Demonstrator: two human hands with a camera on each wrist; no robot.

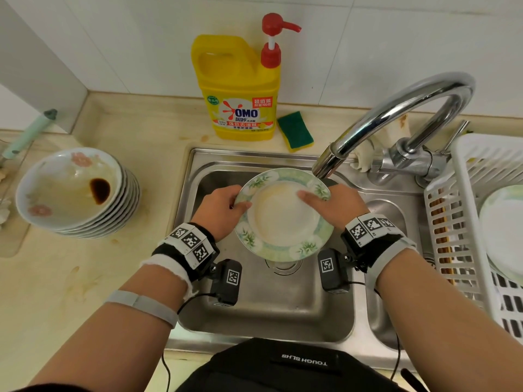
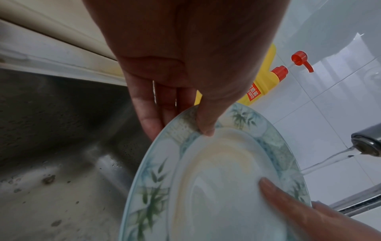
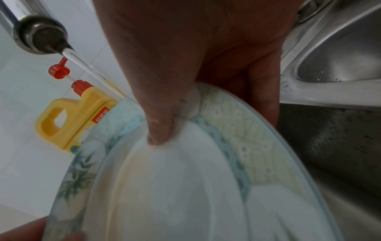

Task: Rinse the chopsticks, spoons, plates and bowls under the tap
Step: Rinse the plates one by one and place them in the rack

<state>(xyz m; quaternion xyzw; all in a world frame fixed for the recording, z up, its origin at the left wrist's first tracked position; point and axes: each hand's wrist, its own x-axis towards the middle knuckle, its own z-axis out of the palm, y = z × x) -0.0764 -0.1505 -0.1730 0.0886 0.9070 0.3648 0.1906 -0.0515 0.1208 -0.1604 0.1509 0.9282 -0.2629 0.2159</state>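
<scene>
Plate [image 1: 283, 219] held tilted over the sink [image 1: 198, 165] beneath the running tap [image 1: 396, 120]; left hand [image 1: 219, 212] and right hand [image 1: 336, 206] pinch opposite rims. Stiff, wet, probably slippery and breakable: grip the rim.

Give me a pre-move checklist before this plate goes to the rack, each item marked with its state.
1. Both hands grip the plate: ok, left hand and right hand pinch opposite rims, thumbs on top.
2. Tap running: ok, a stream shows in the wrist views.
3. Water reaching the plate: ok, the stream lands at its far rim.
4. Plate face rinsed: not ok, a yellowish film remains.
5. Plate over the sink: ok.
6. Room in the rack: cannot tell, mostly out of frame.
</scene>
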